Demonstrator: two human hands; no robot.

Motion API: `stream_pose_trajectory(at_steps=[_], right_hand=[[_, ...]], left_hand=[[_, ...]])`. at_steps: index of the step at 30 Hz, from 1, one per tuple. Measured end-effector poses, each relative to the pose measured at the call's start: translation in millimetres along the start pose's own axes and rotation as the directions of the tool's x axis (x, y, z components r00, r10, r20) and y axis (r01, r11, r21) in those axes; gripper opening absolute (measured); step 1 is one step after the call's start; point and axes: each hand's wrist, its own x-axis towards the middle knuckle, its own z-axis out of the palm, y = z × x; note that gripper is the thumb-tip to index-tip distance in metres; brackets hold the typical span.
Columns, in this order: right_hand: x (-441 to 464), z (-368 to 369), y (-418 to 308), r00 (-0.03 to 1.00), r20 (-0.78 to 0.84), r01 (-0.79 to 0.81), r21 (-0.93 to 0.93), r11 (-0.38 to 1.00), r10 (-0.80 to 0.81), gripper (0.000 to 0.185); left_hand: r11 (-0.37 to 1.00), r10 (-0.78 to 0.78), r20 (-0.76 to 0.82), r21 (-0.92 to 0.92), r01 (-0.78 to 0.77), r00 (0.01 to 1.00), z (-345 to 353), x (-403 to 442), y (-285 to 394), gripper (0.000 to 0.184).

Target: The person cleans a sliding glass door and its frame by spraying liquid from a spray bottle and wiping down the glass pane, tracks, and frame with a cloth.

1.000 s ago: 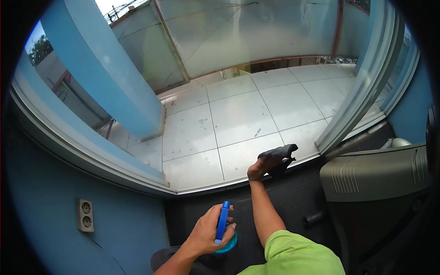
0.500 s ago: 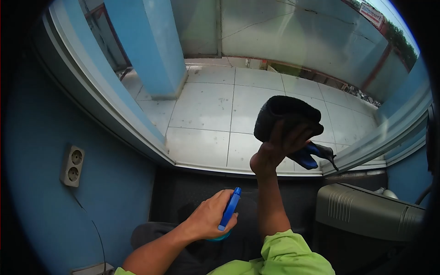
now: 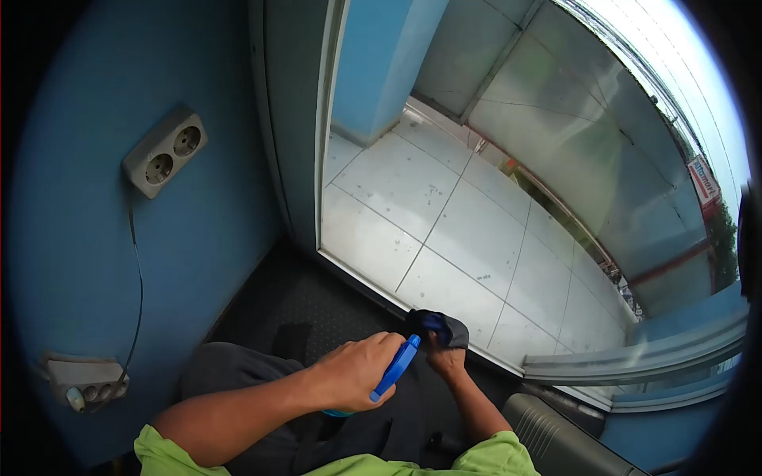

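Observation:
My left hand [image 3: 357, 371] is closed around a spray bottle with a blue trigger head [image 3: 395, 368]; a bit of its turquoise body shows below the hand. Just to the right, my right hand [image 3: 444, 357] holds a dark cloth [image 3: 438, 327] with a blue patch, which covers most of the fingers. The cloth is near the lower edge of the window frame, close to the spray head but apart from it.
A window frame [image 3: 324, 159] borders the white tiled floor [image 3: 444, 230] outside. Wall sockets [image 3: 172, 151] and a power strip [image 3: 89, 382] with a cable are at left. A grey-beige machine [image 3: 556, 436] stands at lower right, above the dark floor [image 3: 262, 293].
The view has turned, with more of the left wall showing. My right hand and the cloth have come down and inward, beside the spray bottle, which my left hand still holds.

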Motion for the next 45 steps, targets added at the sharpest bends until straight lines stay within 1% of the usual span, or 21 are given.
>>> stream_pose_trajectory(at_steps=[2,3,4,6,8,11,14,16,17,20,24,30,33,34,35,36,37,39,42,43,45], right_hand=[[72,-112,-68,0.983,-0.153,0.141,0.253,0.957,-0.104,0.015],[86,-142,-71,0.979,-0.149,0.144,0.027,0.989,-0.138,0.014],[113,-179,-84,0.909,-0.334,0.297,0.104,0.949,-0.248,0.017],[108,-205,-32,0.843,-0.284,0.104,-0.747,0.656,-0.457,0.034],[133,-244,-63,0.662,-0.547,-0.177,-0.778,0.603,-0.511,0.044],[132,-166,-51,0.669,-0.506,-0.087,-0.78,0.619,-0.544,0.043],[73,-17,-11,0.97,0.001,0.193,-0.613,0.766,-0.244,0.035],[57,44,-1,0.904,0.344,-0.212,-0.157,0.965,0.254,0.023],[58,43,-7,0.906,0.347,-0.202,-0.151,0.968,0.244,0.023],[71,11,-35,0.987,0.157,-0.012,0.206,0.978,-0.021,0.025],[148,-140,-125,0.929,-0.162,0.249,-0.39,0.886,-0.333,0.014],[190,-157,-123,0.603,-0.646,-0.169,-0.676,0.717,-0.467,0.054],[128,-31,-66,0.831,-0.138,0.228,-0.799,0.556,-0.54,0.04],[110,-10,-54,0.941,0.032,0.31,-0.478,0.822,-0.336,0.037],[93,10,-43,0.973,0.215,0.079,0.02,0.997,-0.082,0.036],[77,30,-31,0.918,0.364,-0.264,0.262,0.928,0.158,0.036],[76,15,-50,0.969,0.247,-0.176,0.6,0.781,0.028,0.029],[102,-1,-64,0.862,0.44,-0.273,-0.013,0.962,0.251,0.027],[141,-60,-94,0.986,-0.06,0.135,-0.283,0.949,-0.158,0.025],[167,-109,-137,0.836,-0.23,0.309,-0.554,0.773,-0.499,0.027],[183,-112,-136,0.85,-0.51,0.086,-0.116,0.989,-0.134,0.036]], left_hand=[[0.999,0.017,0.05,0.026,-0.018,0.999,-4,-4,6,0.052],[1.0,0.008,0.043,0.005,-0.009,0.999,-2,-5,6,0.052],[0.998,0.051,0.044,0.022,-0.052,0.998,0,-4,6,0.054],[0.995,0.094,0.047,0.031,-0.095,0.994,-3,-4,10,0.06],[0.997,0.078,0.043,0.005,-0.079,0.996,-10,-5,13,0.061],[0.998,0.069,0.043,-0.002,-0.069,0.997,-11,-6,16,0.06],[0.998,0.045,0.07,0.029,-0.047,0.997,-8,-9,13,0.057],[0.999,0.024,0.09,0.026,-0.027,0.996,-8,-12,12,0.053],[0.999,0.016,0.082,0.028,-0.019,0.997,-9,-15,11,0.053],[0.998,0.057,-0.011,-0.013,-0.057,0.998,-13,-26,6,0.054],[0.998,0.05,-0.023,0.031,-0.049,0.999,-19,-24,4,0.052],[0.996,-0.063,-0.125,0.055,0.071,0.99,-33,-9,-2,0.053],[0.983,-0.165,-0.158,0.05,0.175,0.974,-44,-11,-5,0.053],[0.972,-0.226,-0.107,0.047,0.232,0.968,-43,-11,-9,0.052],[0.957,-0.283,-0.054,0.046,0.285,0.958,-42,-11,-12,0.051],[0.952,-0.296,-0.085,0.049,0.301,0.951,-41,-11,-14,0.05],[0.952,-0.294,-0.089,0.061,0.3,0.952,-43,-13,-15,0.05],[0.965,-0.224,-0.28,0.072,0.253,0.934,-41,-17,-19,0.048],[0.961,-0.256,-0.207,0.046,0.271,0.944,-52,-19,-11,0.05],[0.957,-0.281,-0.128,0.041,0.288,0.951,-54,-19,-8,0.053],[0.962,-0.261,-0.134,0.046,0.269,0.956,-54,-20,-5,0.057]])
